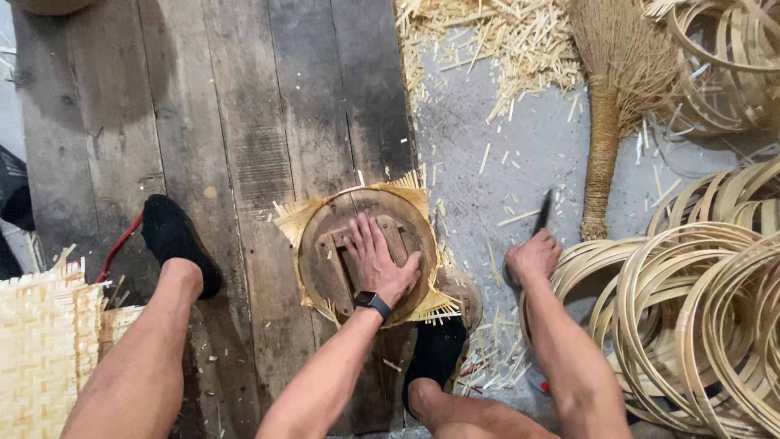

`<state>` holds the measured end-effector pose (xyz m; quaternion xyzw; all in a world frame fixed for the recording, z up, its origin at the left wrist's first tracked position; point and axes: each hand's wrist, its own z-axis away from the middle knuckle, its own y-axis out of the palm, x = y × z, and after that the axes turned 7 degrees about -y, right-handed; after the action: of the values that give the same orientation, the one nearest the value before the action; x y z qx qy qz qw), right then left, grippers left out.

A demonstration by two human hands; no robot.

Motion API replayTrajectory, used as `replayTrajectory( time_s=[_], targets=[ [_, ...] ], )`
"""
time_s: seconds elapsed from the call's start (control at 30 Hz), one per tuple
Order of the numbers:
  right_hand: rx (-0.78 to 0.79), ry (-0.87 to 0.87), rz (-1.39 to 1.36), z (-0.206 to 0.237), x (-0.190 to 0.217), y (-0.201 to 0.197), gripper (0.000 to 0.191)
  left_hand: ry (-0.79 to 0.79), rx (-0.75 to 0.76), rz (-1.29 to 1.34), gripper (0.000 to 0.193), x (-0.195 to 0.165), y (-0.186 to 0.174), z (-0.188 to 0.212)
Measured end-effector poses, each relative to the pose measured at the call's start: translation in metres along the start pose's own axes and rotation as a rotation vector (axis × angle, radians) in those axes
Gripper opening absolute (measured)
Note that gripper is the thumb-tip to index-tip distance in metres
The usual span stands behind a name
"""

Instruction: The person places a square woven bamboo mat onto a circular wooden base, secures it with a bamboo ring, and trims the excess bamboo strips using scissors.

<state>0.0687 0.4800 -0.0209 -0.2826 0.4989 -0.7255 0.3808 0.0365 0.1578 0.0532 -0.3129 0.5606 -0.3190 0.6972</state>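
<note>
The left hand (380,262) lies flat, fingers (362,236) spread and released, palm pressing on a round wooden disc (325,268). It grips nothing; it only weighs the disc down. Under the disc a woven bamboo mat (414,195) is pinned against the wooden floorboards (227,122), its frayed corners sticking out at 10, 1 and 5 o'clock of the disc. The right hand (532,258), at 3 o'clock of the disc and well apart from it, is clenched around the handle of a knife (543,213) whose dark blade points toward 12 o'clock.

The risk, as I judge it, lies in the blade meeting the left fingers: they rest near the disc's edge at 3 o'clock, and a stroke run round that rim could slip onto them. If the palm's pressure eased, the disc might slide and the mat skew (leaving an uneven edge).

Farther out, stacked bamboo hoops (691,309) sit at 3 to 4 o'clock, a straw broom (605,122) at 1 o'clock amid bamboo offcuts (487,41), more woven mats (41,349) at 9 o'clock, and black-socked feet (175,236) on either side.
</note>
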Motion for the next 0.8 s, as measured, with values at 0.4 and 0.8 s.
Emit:
replayTrajectory(
  time_s=[0.4, 0.8],
  targets=[
    [-0.016, -0.075, 0.025, 0.041, 0.000, 0.031, 0.076, 0.189, 0.323, -0.220, 0.108, 0.062, -0.003, 0.000],
    [-0.044, -0.208, -0.004, 0.045, -0.003, 0.027, 0.057, -0.198, 0.444, -0.294, 0.121, 0.038, -0.004, -0.026]
  ],
)
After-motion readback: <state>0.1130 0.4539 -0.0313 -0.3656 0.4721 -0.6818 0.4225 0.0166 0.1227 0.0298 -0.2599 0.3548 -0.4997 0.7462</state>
